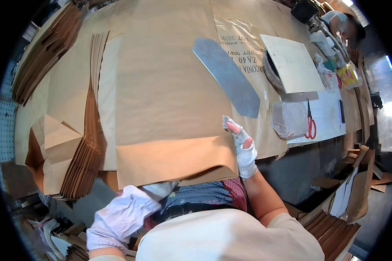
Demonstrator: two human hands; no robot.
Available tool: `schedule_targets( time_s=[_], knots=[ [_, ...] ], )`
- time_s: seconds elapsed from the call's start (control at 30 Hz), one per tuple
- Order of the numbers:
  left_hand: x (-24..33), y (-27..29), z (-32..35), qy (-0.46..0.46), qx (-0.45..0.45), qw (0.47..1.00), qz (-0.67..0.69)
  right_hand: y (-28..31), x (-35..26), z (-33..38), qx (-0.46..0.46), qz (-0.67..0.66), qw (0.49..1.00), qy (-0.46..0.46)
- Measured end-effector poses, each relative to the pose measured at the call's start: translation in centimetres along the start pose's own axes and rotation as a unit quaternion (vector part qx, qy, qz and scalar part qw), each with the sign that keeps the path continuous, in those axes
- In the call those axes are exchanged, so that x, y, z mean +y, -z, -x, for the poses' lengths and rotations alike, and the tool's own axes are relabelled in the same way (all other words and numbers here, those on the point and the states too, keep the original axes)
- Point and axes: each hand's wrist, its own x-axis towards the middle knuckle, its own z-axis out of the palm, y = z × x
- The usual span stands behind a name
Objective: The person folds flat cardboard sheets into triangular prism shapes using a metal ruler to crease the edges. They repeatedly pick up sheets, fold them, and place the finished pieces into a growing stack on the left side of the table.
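A large sheet of brown kraft paper [172, 82] lies flat on the table before me. Its near end is turned up into a wide flap [170, 158], which bulges open at the right. My left hand [159, 190], in a pale knitted glove with a lilac cloth sleeve, reaches under the flap's near edge, so its fingers are hidden. Beside the right end of the flap is my right hand [244, 150], in a white glove with bare fingertips. Its fingers stretch away from me along the paper's edge, apart and gripping nothing. A grey pointed metal plate [228, 78] lies across the paper's far right.
Folded kraft bags [80, 169] are stacked at the left, with more brown paper [45, 52] beyond. On the right are red-handled scissors [309, 124], a plastic-wrapped block [288, 119], a pale square board [292, 63] and a phone [341, 111]. Another person [342, 24] is at the far right.
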Motion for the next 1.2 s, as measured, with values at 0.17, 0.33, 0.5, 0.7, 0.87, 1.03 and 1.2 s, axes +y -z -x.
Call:
schedule_targets(
  time_s=[0.17, 0.33, 0.5, 0.7, 0.87, 1.03, 1.2],
  knots=[
    [3.7, 1.4, -13.6, -0.067, -0.052, 0.996, 0.028, 0.3, 0.0, -1.0, -0.008, -0.097, 0.995, -0.019],
    [5.0, 0.6, -19.1, -0.105, -0.098, 0.988, 0.053, 0.9, -0.1, -2.4, -0.078, -0.043, 0.996, -0.022],
    [0.1, 2.0, -16.2, -0.126, -0.283, 0.951, 0.002, -1.6, -2.2, -3.3, -0.157, 0.416, 0.894, 0.052],
    [-4.7, 2.7, -17.2, 0.032, -0.164, 0.976, -0.142, -3.5, -1.2, -2.9, -0.164, 0.603, 0.776, 0.089],
    [-4.2, 2.0, -17.7, 0.099, -0.118, 0.980, -0.129, -4.6, -1.1, -3.2, -0.159, 0.618, 0.765, 0.088],
    [-3.4, 7.2, -19.6, 0.130, -0.254, 0.958, 0.035, -4.1, -1.1, -3.1, -0.162, 0.634, 0.752, 0.080],
    [-9.0, 15.6, -10.2, 0.108, -0.048, 0.828, 0.548, -5.2, -2.1, -3.4, -0.175, 0.631, 0.752, 0.074]
  ],
)
